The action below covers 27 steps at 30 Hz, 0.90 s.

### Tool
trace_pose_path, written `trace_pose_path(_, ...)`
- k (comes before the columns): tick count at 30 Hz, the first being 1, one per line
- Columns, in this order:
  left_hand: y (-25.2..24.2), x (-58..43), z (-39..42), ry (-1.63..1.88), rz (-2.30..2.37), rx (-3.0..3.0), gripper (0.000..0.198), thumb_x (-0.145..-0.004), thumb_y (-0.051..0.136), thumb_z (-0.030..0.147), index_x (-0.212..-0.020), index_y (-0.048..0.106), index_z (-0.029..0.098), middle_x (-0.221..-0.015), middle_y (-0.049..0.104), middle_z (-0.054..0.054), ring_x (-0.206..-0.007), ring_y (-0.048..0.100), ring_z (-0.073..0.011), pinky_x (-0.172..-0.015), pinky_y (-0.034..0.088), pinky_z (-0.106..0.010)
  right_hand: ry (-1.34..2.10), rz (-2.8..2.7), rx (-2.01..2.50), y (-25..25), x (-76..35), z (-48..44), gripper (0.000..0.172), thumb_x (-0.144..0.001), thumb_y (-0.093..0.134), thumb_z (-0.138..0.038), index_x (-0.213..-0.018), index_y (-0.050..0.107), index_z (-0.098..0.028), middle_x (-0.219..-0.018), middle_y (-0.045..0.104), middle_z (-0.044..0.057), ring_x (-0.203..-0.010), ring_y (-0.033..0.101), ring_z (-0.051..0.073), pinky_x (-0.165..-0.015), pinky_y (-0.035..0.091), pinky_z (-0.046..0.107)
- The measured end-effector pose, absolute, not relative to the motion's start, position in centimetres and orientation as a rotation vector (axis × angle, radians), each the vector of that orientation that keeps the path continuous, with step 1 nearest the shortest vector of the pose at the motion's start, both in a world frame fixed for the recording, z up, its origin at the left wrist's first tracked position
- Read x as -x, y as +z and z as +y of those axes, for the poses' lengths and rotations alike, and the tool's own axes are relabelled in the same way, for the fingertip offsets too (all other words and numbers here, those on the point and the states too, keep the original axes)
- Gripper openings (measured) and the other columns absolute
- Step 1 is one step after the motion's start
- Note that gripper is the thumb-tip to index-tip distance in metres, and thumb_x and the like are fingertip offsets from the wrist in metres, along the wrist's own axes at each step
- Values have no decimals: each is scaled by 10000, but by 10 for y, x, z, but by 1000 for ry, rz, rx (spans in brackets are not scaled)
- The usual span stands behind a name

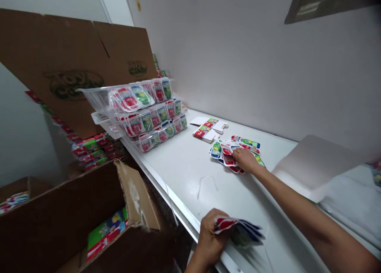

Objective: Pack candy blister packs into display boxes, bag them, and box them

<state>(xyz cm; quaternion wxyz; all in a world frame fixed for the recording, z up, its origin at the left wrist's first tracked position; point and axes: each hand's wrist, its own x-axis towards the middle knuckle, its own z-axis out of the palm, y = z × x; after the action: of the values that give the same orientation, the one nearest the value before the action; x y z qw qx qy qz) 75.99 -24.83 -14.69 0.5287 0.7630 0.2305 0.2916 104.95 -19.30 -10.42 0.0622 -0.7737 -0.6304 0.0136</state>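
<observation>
My left hand (210, 237) is closed round a small fanned stack of flat red, blue and green printed packets (247, 231) at the table's front edge. Farther back, my right hand (247, 160) reaches into a loose pile of similar packets (216, 150). Its fingers are bent over a red-and-white packet at the top of the pile, and their tips are partly hidden. Just behind the pile lies a stack of flat printed cartons (208, 131) with white flaps.
Clear plastic trays (149, 120) filled with packets are stacked at the table's left end. An open cardboard box (137, 193) with printed boxes inside stands below the left edge. A large cardboard sheet (80, 66) rises behind. On the right is a curved white sheet (317, 162).
</observation>
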Motion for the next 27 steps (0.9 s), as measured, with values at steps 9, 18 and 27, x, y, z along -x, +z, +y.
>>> trace_pose_path(9, -162, -770, -239, 838, 403, -1988, 281, -857, 619, 300, -1127, 636, 225, -1395, 494, -113, -1335, 413, -302, -1091, 355, -508, 837, -2187, 1681, -67, -968, -326, 363, -990, 326, -377, -828, 583, -178, -671, 587, 0, -548, 449, 104, -529, 317, 225)
trace_pose_path(18, -152, -775, -239, 734, 550, -1823, 201, -768, 720, 358, -797, 668, 166, -890, 658, -65, -935, 626, -222, -874, 490, -336, 357, -1842, 2088, -113, -1022, -268, 360, -985, 318, -268, -1181, 609, -186, -1119, 668, 99, -1024, 606, 207, -920, 430, 346)
trace_pose_path(27, -148, -768, -244, 701, 512, -1843, 180, -810, 671, 343, -814, 659, 164, -1218, 599, -138, -1180, 557, -271, -928, 472, -336, 23, -1869, 2172, -119, -1022, -260, 335, -931, 403, -197, -1168, 629, -128, -1273, 592, 173, -1193, 501, 302, -1007, 333, 434)
